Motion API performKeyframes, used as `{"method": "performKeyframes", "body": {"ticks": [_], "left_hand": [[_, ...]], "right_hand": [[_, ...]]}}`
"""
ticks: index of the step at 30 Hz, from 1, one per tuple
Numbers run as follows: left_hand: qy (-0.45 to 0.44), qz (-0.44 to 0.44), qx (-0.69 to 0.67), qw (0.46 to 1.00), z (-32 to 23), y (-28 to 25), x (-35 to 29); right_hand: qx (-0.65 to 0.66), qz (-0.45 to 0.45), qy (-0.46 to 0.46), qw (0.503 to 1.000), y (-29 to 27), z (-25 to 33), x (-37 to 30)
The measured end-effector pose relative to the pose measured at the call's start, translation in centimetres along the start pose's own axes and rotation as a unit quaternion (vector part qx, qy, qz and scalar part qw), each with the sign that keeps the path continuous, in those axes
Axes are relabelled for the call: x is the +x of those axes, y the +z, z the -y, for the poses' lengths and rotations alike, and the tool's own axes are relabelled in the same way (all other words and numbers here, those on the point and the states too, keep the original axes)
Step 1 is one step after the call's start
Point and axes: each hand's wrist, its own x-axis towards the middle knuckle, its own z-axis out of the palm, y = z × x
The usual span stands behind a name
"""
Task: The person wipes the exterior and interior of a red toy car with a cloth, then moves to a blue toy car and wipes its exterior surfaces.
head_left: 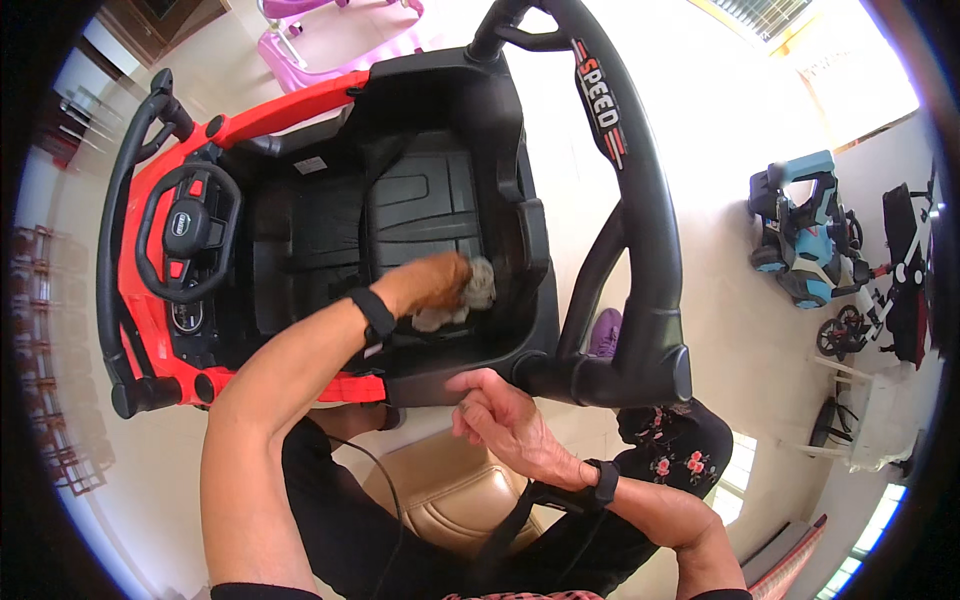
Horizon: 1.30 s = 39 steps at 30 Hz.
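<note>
Right hand (505, 418) braces toy car (300, 110); left hand (432, 284) presses cloth (468, 298)

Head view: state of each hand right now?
Left hand: closed on a grey cloth, pressed to the black seat of the red ride-on toy car.
Right hand: fingers curled, holding nothing, touching the car's black side edge.

Your single head camera looks steeply down from above, close over the red and black ride-on car (330, 220), with your forearms entering from the lower edge; its fisheye bends the surrounding floor (720, 120).
</note>
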Motion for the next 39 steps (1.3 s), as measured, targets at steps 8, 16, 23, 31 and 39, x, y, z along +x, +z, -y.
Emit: {"method": "performKeyframes", "body": {"ticks": [8,16,23,31,39], "left_hand": [[0.044,0.070,0.051,0.995,3.6,-0.6,0.6],[-0.044,-0.256,0.096,0.961,14.8,-6.8,3.7],[0.065,-0.306,0.173,0.934,18.0,-2.1,4.5],[0.122,0.001,0.007,0.993,8.4,2.8,-1.6],[-0.008,0.062,-0.071,0.995,7.5,-0.9,-3.4]], "right_hand": [[-0.008,0.021,0.013,1.000,-0.3,-0.3,0.1],[-0.013,0.045,0.046,0.998,-0.4,0.8,0.2],[0.027,0.043,0.068,0.996,0.0,1.6,0.1],[-0.021,0.027,0.024,0.999,-0.1,0.4,0.2],[-0.019,0.027,0.017,0.999,-0.4,0.5,0.2]]}}
